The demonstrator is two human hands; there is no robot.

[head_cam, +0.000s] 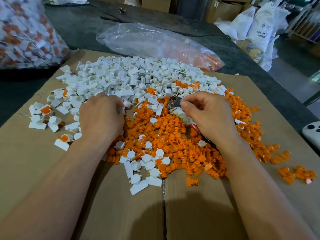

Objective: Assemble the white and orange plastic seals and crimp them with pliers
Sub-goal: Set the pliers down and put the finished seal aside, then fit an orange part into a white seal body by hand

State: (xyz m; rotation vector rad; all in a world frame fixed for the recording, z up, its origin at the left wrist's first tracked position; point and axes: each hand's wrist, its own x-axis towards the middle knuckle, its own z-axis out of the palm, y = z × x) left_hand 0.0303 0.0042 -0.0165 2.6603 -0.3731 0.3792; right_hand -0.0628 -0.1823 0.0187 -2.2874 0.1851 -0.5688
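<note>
A heap of white seal bodies (124,75) covers the far half of the cardboard sheet (199,205), and a heap of orange inserts (173,132) lies nearer, to the right. My left hand (102,115) sits knuckles-up at the edge of the white heap with its fingers curled into white pieces; what they hold is hidden. My right hand (207,113) grips the pliers (174,103), whose metal jaws stick out to the left and whose red handle shows under the palm. Assembled white-and-orange seals (45,110) lie at the left.
A clear bag of finished seals (26,32) stands at the back left. A nearly flat clear bag with orange parts (155,44) lies behind the heaps. A white game-style controller (311,134) rests at the right edge. Sacks and boxes stand beyond the dark table.
</note>
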